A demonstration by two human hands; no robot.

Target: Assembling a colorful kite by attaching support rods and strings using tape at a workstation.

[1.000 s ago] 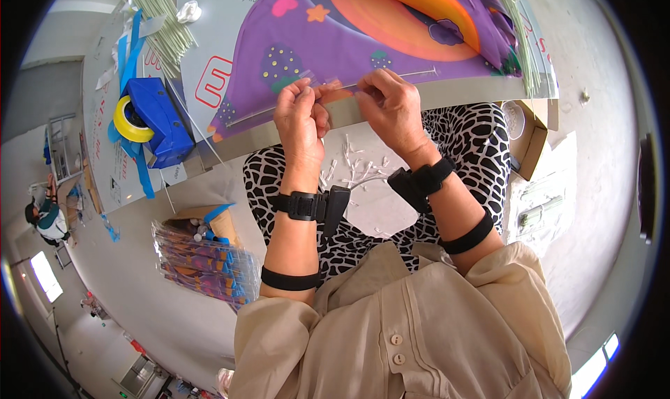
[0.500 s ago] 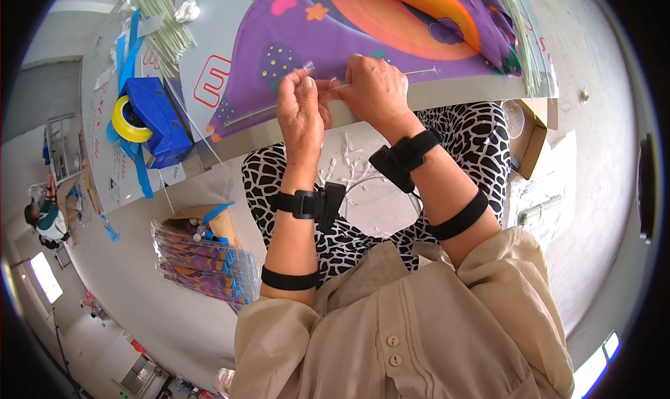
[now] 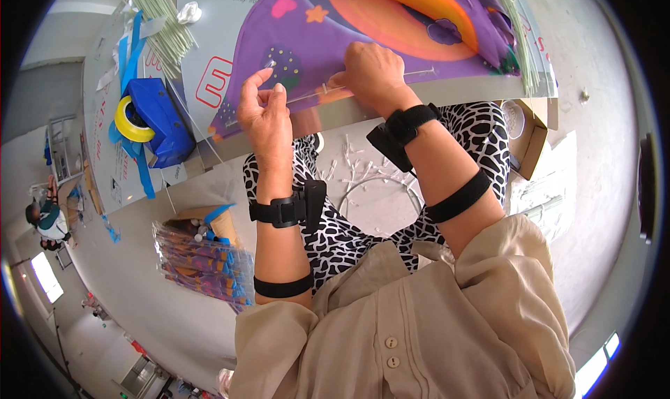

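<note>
Left hand (image 3: 264, 113) lifted above near edge of purple printed fabric kite (image 3: 363, 29) on worktop (image 3: 447, 92), fingertips pinching thin clear rod (image 3: 307, 96). Right hand (image 3: 371, 71) clenched, pressing same rod onto kite. Blue tape dispenser (image 3: 150, 120) left of kite.

I am viewing through one head camera, looking steeply down, sitting close above the table (image 3: 447, 95) edge.
</note>
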